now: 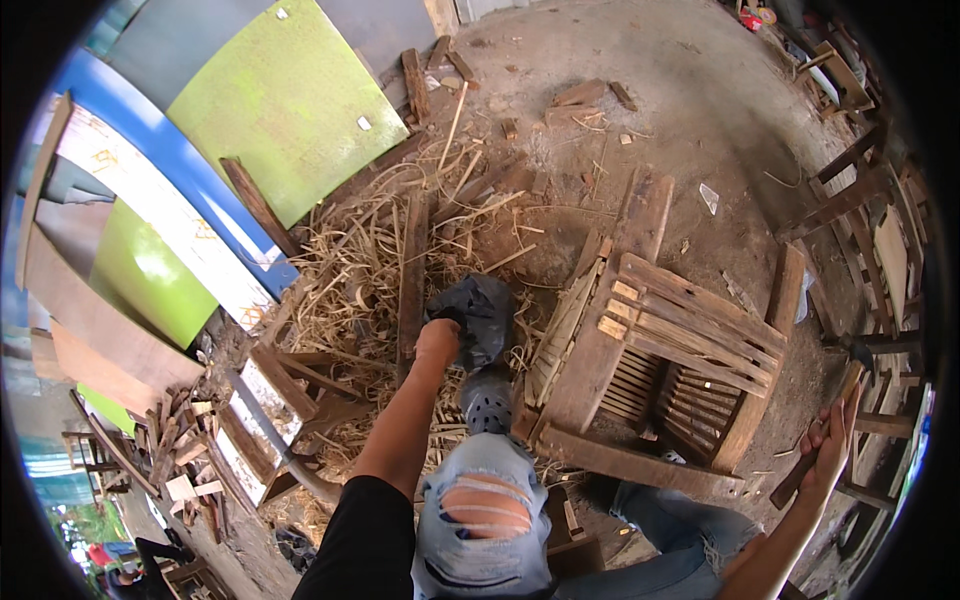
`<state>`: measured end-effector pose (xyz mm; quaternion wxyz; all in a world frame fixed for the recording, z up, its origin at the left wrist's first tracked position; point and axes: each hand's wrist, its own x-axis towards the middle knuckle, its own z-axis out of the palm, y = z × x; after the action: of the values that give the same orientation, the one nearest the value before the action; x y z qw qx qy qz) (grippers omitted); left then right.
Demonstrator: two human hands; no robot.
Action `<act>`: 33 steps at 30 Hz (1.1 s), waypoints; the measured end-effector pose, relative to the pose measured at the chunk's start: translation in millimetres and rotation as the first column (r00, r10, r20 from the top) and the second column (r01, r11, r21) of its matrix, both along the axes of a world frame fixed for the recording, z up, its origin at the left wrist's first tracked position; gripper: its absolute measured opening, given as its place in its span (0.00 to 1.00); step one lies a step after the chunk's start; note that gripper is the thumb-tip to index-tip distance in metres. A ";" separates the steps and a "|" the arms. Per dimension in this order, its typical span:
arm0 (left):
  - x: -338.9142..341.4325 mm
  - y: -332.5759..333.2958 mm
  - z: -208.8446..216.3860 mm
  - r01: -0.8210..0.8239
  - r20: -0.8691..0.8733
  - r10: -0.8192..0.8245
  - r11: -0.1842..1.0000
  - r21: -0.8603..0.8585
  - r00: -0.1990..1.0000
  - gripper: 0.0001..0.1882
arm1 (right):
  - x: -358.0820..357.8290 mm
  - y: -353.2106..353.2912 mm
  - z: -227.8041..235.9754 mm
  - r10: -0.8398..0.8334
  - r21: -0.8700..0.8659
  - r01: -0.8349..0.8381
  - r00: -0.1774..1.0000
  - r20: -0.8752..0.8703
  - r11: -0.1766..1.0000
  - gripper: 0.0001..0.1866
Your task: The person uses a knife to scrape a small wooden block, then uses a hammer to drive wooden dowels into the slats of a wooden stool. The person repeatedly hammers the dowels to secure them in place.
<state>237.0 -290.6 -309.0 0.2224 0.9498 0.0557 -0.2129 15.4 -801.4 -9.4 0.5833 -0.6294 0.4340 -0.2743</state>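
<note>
My left hand [438, 343] reaches forward and is closed on the gathered neck of a black plastic bag [480, 315]. The bag lies over wood shavings, just ahead of my grey clog [487, 402]. Out to the right, my right hand [825, 448] grips what looks like a hammer [850, 382], its wooden handle slanting up to a small dark head. Between my hands, a slatted wooden chair frame [690, 320] rests tipped on the ground, close to my legs. A long dark plank [412, 280] runs through the shavings beside the bag.
Curly wood shavings [350, 250] heap up at left centre. Lime-green [285, 110], blue and white panels lean at the upper left. Wood offcuts [580, 95] lie on the dirt floor ahead. Wooden frames [875, 200] crowd the right side; a scrap pile [180, 450] sits at lower left.
</note>
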 end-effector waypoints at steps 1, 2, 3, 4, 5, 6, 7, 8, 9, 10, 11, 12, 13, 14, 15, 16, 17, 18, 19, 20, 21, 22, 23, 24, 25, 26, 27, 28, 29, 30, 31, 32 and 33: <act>1.8 -2.0 -10.0 -0.005 -0.051 0.007 0.999 0.049 0.999 0.12 | 0.4 -1.8 -1.1 0.001 -0.003 -0.001 1.000 -0.011 1.000 0.29; 5.4 -4.8 -18.2 0.052 -0.078 -0.043 0.992 0.118 0.996 0.12 | 2.5 -4.2 -3.1 -0.001 -0.004 0.000 1.000 -0.021 1.000 0.29; 9.3 -6.1 -24.5 0.112 -0.138 -0.087 0.975 0.193 0.987 0.12 | 3.0 -5.3 -3.7 0.000 -0.036 -0.002 0.999 -0.037 0.999 0.29; 11.4 -7.6 -30.3 0.169 -0.175 -0.124 0.948 0.270 0.977 0.13 | 5.0 -6.6 -5.2 -0.006 -0.011 0.005 0.999 -0.047 1.000 0.29; 12.0 -9.7 -35.7 0.185 -0.153 -0.145 0.937 0.297 0.977 0.13 | 6.3 -6.7 -6.3 -0.003 -0.012 0.002 0.998 -0.057 1.000 0.29; 12.4 -10.5 -41.2 0.194 -0.105 -0.169 0.924 0.331 0.980 0.13 | 8.6 -6.6 -7.7 0.009 -0.045 -0.012 0.998 -0.061 0.999 0.29; 12.9 -11.3 -46.8 0.198 -0.049 -0.193 0.910 0.366 0.980 0.13 | 11.5 -6.3 -9.2 0.003 -0.058 -0.008 0.997 -0.082 0.998 0.29; 12.3 -11.3 -52.3 0.210 -0.034 -0.213 0.902 0.378 0.977 0.13 | 14.9 -5.6 -10.7 -0.005 -0.027 0.002 0.996 -0.089 1.000 0.29; 11.2 -10.5 -57.3 0.217 -0.012 -0.231 0.893 0.393 0.973 0.13 | 18.2 -4.6 -11.7 0.006 -0.022 -0.008 0.996 -0.087 1.000 0.28; 9.8 -9.7 -61.9 0.225 0.000 -0.247 0.883 0.413 0.969 0.13 | 21.4 -3.3 -12.4 0.016 -0.017 -0.018 0.996 -0.085 1.000 0.28; 8.6 -8.9 -65.7 0.231 0.028 -0.265 0.882 0.410 0.964 0.13 | 24.6 -1.9 -13.2 0.017 -0.021 -0.019 0.995 -0.097 1.000 0.28; 7.6 -7.7 -68.2 0.236 0.047 -0.280 0.880 0.412 0.959 0.13 | 27.4 -0.5 -13.7 0.018 -0.024 -0.020 0.994 -0.106 1.000 0.28; 7.5 -6.9 -69.8 0.241 0.054 -0.290 0.874 0.423 0.956 0.12 | 29.7 1.1 -14.5 0.020 -0.025 -0.023 0.993 -0.113 0.999 0.28; 8.3 -6.7 -70.6 0.268 0.039 -0.315 0.860 0.435 0.948 0.12 | 31.5 2.6 -15.2 0.024 -0.031 -0.028 0.992 -0.123 0.999 0.28; 9.3 -6.6 -70.6 0.295 0.008 -0.334 0.842 0.452 0.942 0.11 | 32.4 4.1 -15.6 0.029 -0.037 -0.034 0.991 -0.133 0.999 0.28; 11.0 -7.0 -70.2 0.325 -0.022 -0.357 0.820 0.472 0.934 0.11 | 32.9 5.4 -15.8 0.033 -0.044 -0.039 0.989 -0.142 0.998 0.28; 12.6 -7.3 -69.4 0.337 -0.042 -0.362 0.812 0.477 0.931 0.11 | 33.1 6.5 -16.0 0.029 -0.043 -0.035 0.990 -0.136 0.998 0.28; 14.4 -7.9 -68.9 0.352 -0.061 -0.371 0.801 0.484 0.927 0.11 | 32.9 7.4 -16.0 0.024 -0.044 -0.030 0.991 -0.130 0.999 0.28; 15.8 -8.3 -68.4 0.367 -0.080 -0.379 0.788 0.495 0.922 0.11 | 32.6 8.0 -15.8 0.019 -0.045 -0.025 0.992 -0.124 0.999 0.28; 16.7 -8.5 -68.3 0.376 -0.098 -0.379 0.784 0.493 0.920 0.11 | 31.9 8.7 -15.2 0.014 -0.044 -0.020 0.991 -0.132 0.999 0.28; 18.8 -8.4 -68.7 0.383 -0.113 -0.380 0.779 0.496 0.918 0.11 | 31.4 9.0 -14.5 0.010 -0.044 -0.016 0.991 -0.136 0.999 0.28; 19.4 -7.9 -69.3 0.388 -0.126 -0.379 0.773 0.502 0.917 0.11 | 30.9 9.2 -13.5 0.017 -0.073 -0.027 0.990 -0.140 0.997 0.28; 19.5 -6.5 -69.8 0.357 -0.108 -0.350 0.802 0.479 0.931 0.11 | 30.4 9.5 -12.6 0.007 -0.042 -0.013 0.990 -0.137 0.999 0.28; 20.9 -4.5 -70.4 0.322 -0.086 -0.319 0.828 0.460 0.944 0.11 | 30.4 9.5 -12.1 0.009 -0.041 -0.014 0.991 -0.131 0.999 0.28; 18.5 -2.3 -70.4 0.289 -0.063 -0.292 0.847 0.446 0.954 0.11 | 29.2 10.5 -10.8 0.022 -0.051 -0.029 0.991 -0.130 0.998 0.28; 14.1 0.1 -69.8 0.218 -0.036 -0.219 0.916 0.338 0.975 0.10 | 27.7 11.5 -9.0 0.010 -0.020 -0.013 0.990 -0.139 1.000 0.28; 14.9 3.5 -68.3 0.135 0.004 -0.140 0.963 0.233 0.990 0.10 | 28.4 11.5 -8.8 0.014 -0.001 -0.014 0.991 -0.131 1.000 0.28; 16.5 7.5 -66.0 0.047 0.037 -0.052 0.991 0.128 0.998 0.10 | 28.1 11.6 -8.0 0.017 0.019 -0.015 0.993 -0.114 1.000 0.28; 17.6 11.6 -63.2 0.008 0.039 -0.009 0.999 0.031 0.999 0.10 | 27.7 12.0 -7.3 0.027 0.022 -0.025 0.995 -0.096 0.999 0.28; 17.5 15.1 -60.1 -0.037 0.024 0.039 0.997 -0.065 0.999 0.09 | 26.8 12.3 -6.9 0.037 0.023 -0.035 0.996 -0.083 0.999 0.28; 18.3 17.6 -56.8 -0.088 0.011 0.091 0.983 -0.159 0.996 0.10 | 26.0 12.5 -6.4 0.048 0.021 -0.047 0.997 -0.067 0.999 0.28; 18.3 20.1 -53.1 -0.170 -0.043 0.164 0.948 -0.270 0.985 0.09 | 24.8 12.6 -5.4 0.049 0.035 -0.047 0.997 -0.058 0.998 0.28; 20.2 21.9 -49.1 -0.254 -0.099 0.234 0.893 -0.370 0.967 0.09 | 23.8 12.7 -5.0 0.049 0.050 -0.047 0.998 -0.047 0.998 0.28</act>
<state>257.3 -268.6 -358.1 0.4255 0.8682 0.1380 -0.2145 39.2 -788.6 -14.4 0.5944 -0.6317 0.4391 -0.2343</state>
